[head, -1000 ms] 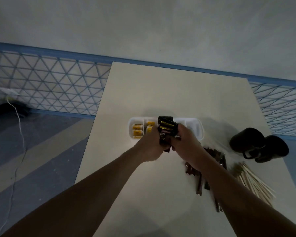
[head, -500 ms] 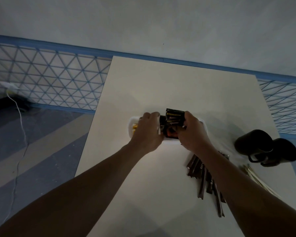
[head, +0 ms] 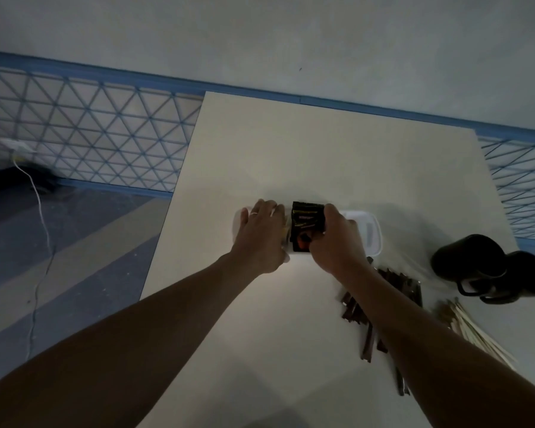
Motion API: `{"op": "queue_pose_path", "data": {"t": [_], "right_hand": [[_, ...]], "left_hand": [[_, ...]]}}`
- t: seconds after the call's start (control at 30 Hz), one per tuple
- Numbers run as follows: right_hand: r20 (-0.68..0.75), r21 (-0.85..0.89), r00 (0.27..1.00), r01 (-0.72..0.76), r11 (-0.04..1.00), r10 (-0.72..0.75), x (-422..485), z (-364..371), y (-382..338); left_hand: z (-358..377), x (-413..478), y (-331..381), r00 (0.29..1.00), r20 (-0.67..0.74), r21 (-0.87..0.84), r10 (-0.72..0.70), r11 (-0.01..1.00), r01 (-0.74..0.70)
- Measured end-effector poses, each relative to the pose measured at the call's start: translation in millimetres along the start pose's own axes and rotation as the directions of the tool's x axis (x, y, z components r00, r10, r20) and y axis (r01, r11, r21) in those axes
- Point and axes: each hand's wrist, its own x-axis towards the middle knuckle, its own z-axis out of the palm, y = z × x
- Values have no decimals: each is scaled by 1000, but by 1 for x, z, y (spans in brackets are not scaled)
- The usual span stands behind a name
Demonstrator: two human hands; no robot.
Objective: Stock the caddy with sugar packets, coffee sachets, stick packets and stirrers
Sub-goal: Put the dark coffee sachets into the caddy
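The right hand (head: 337, 242) has its fingers curled round a bundle of black coffee sachets (head: 306, 222), which stands on end about midway along the white caddy (head: 373, 234); which compartment it is in cannot be made out. The left hand (head: 260, 236) lies just beside it with fingers stretched out flat over the caddy's left end, grasping nothing. On the pale table (head: 322, 156), nearer the person and partly under the right forearm, lies a loose heap of brown stick packets (head: 357, 310), with wooden stirrers (head: 476, 332) further right and two black mugs (head: 476, 264) touching each other beyond them.
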Motion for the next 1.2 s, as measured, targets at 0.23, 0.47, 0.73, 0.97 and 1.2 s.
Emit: {"op": "queue_pose_path", "data": {"t": [0.23,0.47,0.73,0.97,1.2], "right_hand": [[24,-45,1000,2,999,-1,3,-4,0],[39,-169,998,48,985,-42,6,-6,-4],[79,-132,995,74,988,-64,13,6,12],[-37,-94,982,178,979,-183,7,-3,9],[-93,-145,963,238,960,-252,13,7,19]], "left_hand": [[-2,1,-1,1000,27,-19,8,1000,-7],[-4,2,-1,1000,30,-23,-5,1000,6],[-4,0,0,1000,17,-39,3,999,-2],[-7,0,-1,1000,23,-39,-16,999,17],[-7,1,1,999,29,-46,-15,999,17]]}}
